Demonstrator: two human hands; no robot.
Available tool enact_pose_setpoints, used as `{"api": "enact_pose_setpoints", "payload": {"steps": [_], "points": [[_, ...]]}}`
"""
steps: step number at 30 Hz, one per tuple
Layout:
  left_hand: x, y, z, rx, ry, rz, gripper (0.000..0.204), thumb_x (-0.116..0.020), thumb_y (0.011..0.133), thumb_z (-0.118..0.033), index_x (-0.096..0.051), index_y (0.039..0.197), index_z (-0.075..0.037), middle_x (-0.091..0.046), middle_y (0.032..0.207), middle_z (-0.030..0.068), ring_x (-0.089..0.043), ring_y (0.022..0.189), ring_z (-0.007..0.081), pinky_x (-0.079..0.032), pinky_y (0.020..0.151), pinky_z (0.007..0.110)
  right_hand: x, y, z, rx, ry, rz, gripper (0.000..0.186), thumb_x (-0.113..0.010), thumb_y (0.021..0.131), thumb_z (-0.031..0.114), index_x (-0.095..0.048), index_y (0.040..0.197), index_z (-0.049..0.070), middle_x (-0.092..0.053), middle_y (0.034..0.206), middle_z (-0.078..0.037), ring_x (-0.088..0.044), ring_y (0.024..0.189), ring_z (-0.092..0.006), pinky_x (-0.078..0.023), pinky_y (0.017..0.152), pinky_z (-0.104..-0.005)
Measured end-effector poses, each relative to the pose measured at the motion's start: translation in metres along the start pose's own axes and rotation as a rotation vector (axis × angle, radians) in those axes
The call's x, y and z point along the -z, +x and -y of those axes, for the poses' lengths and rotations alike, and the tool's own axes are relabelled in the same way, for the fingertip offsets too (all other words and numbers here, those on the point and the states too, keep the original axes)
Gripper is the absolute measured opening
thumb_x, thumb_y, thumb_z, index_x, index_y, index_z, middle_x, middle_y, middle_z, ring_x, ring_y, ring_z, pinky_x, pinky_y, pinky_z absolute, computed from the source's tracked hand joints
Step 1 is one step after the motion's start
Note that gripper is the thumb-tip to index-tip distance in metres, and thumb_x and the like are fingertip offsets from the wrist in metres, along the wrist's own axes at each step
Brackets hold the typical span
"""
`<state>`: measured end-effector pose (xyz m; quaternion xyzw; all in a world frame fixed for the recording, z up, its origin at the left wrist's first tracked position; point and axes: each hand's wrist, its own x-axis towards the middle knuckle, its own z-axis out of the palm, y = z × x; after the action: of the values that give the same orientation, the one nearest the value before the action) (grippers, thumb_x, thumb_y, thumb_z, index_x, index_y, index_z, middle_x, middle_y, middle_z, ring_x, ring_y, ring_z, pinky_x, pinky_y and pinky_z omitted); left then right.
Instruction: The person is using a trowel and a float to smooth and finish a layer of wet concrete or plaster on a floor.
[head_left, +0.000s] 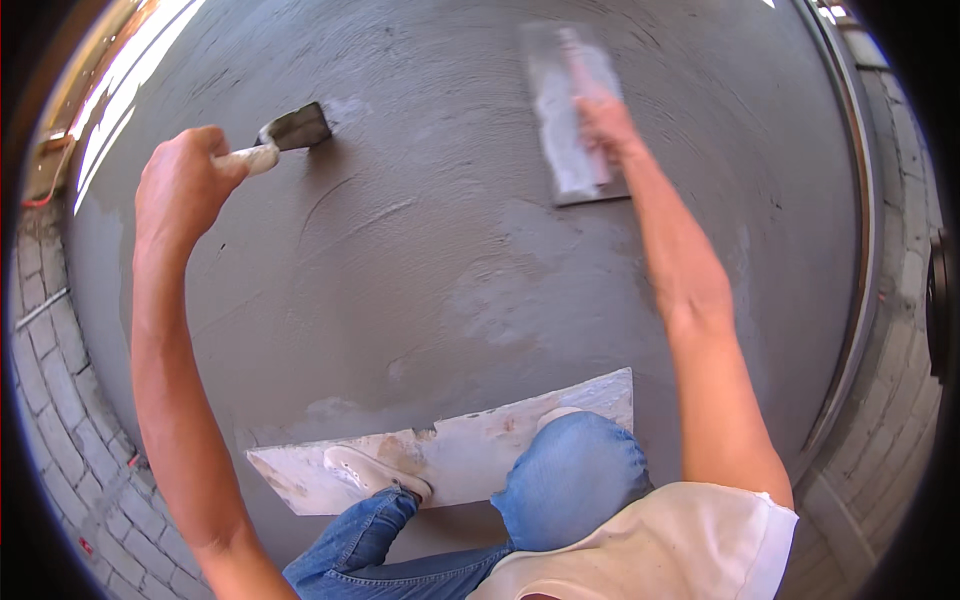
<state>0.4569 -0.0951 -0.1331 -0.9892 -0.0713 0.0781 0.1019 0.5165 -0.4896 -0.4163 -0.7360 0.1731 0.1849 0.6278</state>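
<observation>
Wet grey cement (430, 260) covers the surface beneath me. My left hand (185, 180) is closed round the pale handle of a small trowel (298, 128), whose dark blade is at or just over the cement on the left. Farther right, my right hand (605, 125) grips the handle of a long rectangular steel float (570, 175) lying on the cement, slightly blurred. Below both hands, a pale, stained board (290, 465) lies on the cement under my shoe (370, 470) and my jeans-clad knee (570, 465).
Brick paving (60, 370) runs along the left side, with a red cord or hose (52, 200) at the upper left. A straight edging strip (852, 300) borders the cement on the right, with more paving (900, 200) beyond it.
</observation>
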Motion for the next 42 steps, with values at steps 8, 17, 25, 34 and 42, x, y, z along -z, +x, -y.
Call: {"api": "enact_pose_setpoints", "payload": {"steps": [8,17,25,34,42], "points": [[-0.001,0.003,0.008,0.015,-0.012,0.027,0.025,-0.071,0.070,-0.024,-0.068,0.084,-0.004,-0.064,0.070,0.0129,-0.063,0.065,0.0225,-0.047,0.059,0.036,-0.145,-0.148,-0.030,0.093,-0.402,0.725,0.054,-0.047,0.088,0.026,-0.038,0.140,0.013,-0.061,0.107,-0.018,-0.064,0.086,-0.0230,-0.053,0.081,-0.0357],[-0.005,0.001,0.001,0.003,-0.029,-0.001,0.023,-0.071,0.071,-0.021,-0.067,0.086,-0.003,-0.065,0.073,0.0147,-0.064,0.069,0.0239,-0.048,0.063,0.038,-0.114,-0.140,-0.018,0.420,-0.890,0.718,0.059,-0.050,0.086,0.014,-0.032,0.143,0.015,-0.063,0.081,-0.019,-0.061,0.070,-0.0296,-0.051,0.070,-0.0411],[-0.003,0.006,0.006,0.036,0.006,0.036,0.024,-0.075,0.071,-0.023,-0.069,0.087,-0.006,-0.066,0.073,0.0111,-0.064,0.067,0.0200,-0.048,0.060,0.036,0.092,-0.065,-0.066,0.381,-0.708,-0.344,0.043,-0.055,0.086,0.019,-0.051,0.124,-0.001,-0.058,0.115,-0.025,-0.056,0.108,-0.0371,-0.043,0.094,-0.0396],[-0.005,0.015,0.016,-0.009,0.003,0.018,0.023,-0.073,0.072,-0.020,-0.068,0.087,-0.003,-0.066,0.075,0.0135,-0.064,0.067,0.0208,-0.048,0.061,0.037,0.209,-0.282,-0.212,-0.311,0.102,-0.868,0.015,-0.049,0.094,0.027,-0.050,0.097,0.012,-0.039,0.058,0.003,-0.037,0.041,-0.0098,-0.036,0.036,-0.0266],[-0.001,0.013,0.006,0.001,-0.037,0.030,0.023,-0.073,0.070,-0.019,-0.066,0.084,-0.002,-0.064,0.071,0.0144,-0.063,0.066,0.0242,-0.047,0.061,0.037,0.199,-0.319,-0.225,-0.168,0.550,-0.936,0.023,-0.045,0.089,0.011,-0.045,0.111,0.011,-0.040,0.065,0.002,-0.039,0.047,-0.0076,-0.036,0.039,-0.0234]]}}
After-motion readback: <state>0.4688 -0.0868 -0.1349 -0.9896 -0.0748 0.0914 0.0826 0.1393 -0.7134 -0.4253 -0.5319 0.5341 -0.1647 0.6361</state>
